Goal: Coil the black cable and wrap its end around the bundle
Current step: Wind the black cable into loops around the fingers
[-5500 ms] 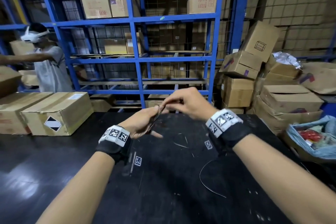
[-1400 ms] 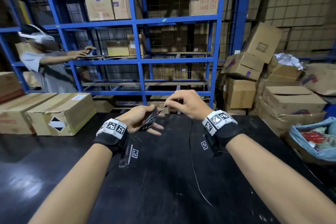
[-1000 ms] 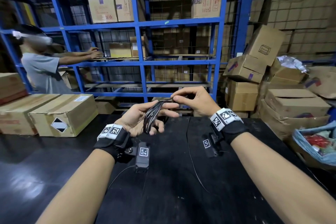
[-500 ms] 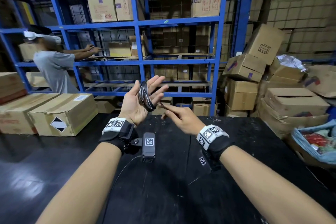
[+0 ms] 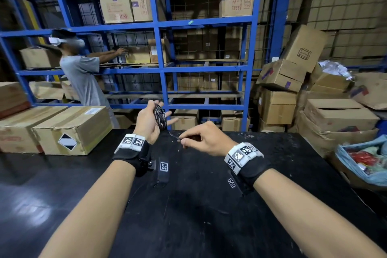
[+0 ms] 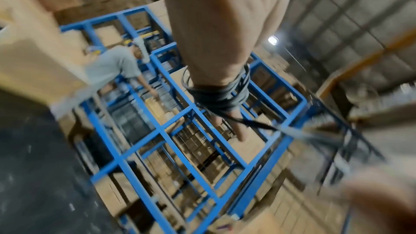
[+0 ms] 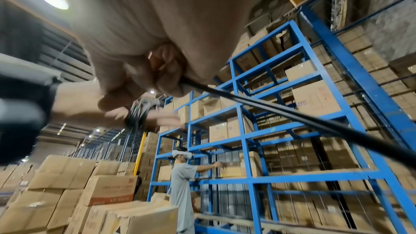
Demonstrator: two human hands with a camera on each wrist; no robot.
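The black cable is wound in several turns into a coil (image 5: 159,118) around the straight fingers of my raised left hand (image 5: 146,123), palm facing me. The left wrist view shows the coil (image 6: 221,95) round those fingers (image 6: 238,131). A short taut strand (image 5: 172,134) runs from the coil down to my right hand (image 5: 201,138), which pinches it between thumb and curled fingers just above the table. In the right wrist view the cable (image 7: 270,109) leaves my right hand's fingers (image 7: 157,77) and passes out of frame, with the coil (image 7: 137,115) beyond.
A black table (image 5: 188,205) lies under both arms. Two cardboard boxes (image 5: 71,130) sit on its left end. Blue shelving (image 5: 161,65) with boxes stands behind, where another person (image 5: 83,77) reaches in. Stacked boxes (image 5: 280,98) and a blue bag (image 5: 364,161) are at the right.
My left hand has lifted the coil and turned its palm toward me. My right hand has carried the strand from above the coil down to its lower right.
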